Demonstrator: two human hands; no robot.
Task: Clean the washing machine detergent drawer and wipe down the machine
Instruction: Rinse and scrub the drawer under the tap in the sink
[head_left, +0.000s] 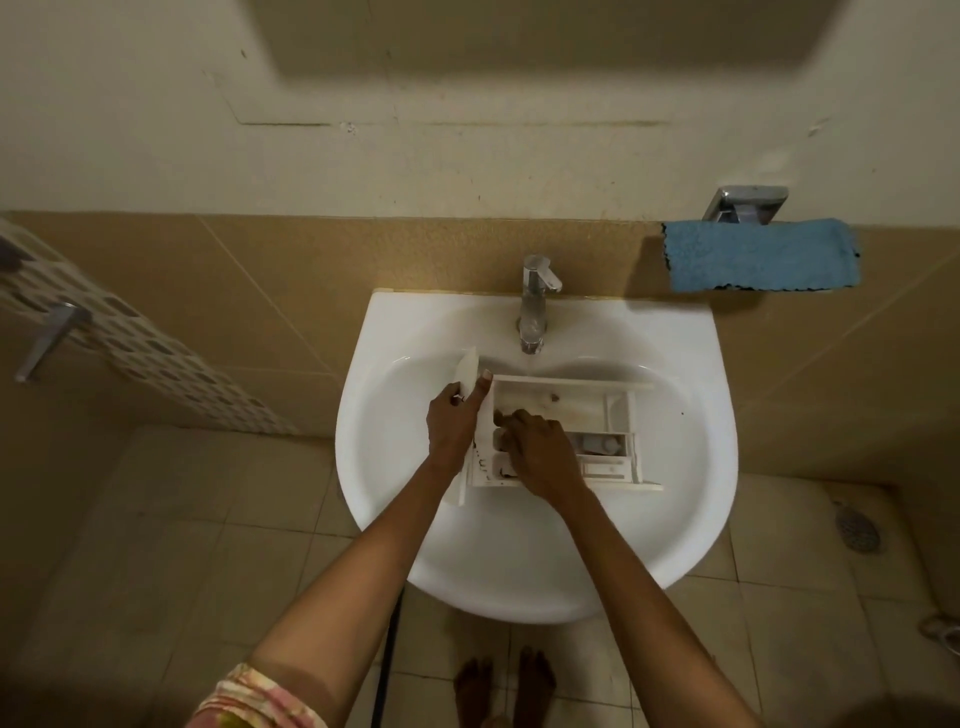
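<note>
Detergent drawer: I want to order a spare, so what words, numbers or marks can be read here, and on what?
No text can be read.
Dark marks on the front end of the detergent drawer, near the left hand: too blurred to read.
On the faucet, blue cloth and sink: no lettering visible.

A home bathroom — white basin (535, 561), chrome tap (535, 301), tiled walls and floor.

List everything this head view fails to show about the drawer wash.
1. Head view: whether the right hand holds anything. Its grip is curled into the detergent drawer, hidden by the hand's own back.
2. Head view: the drawer's near-left compartments, covered by the right hand.
3. Washing machine: outside the frame.
4. Pale object on the floor, far right: cut off by the frame edge, dim.
</note>
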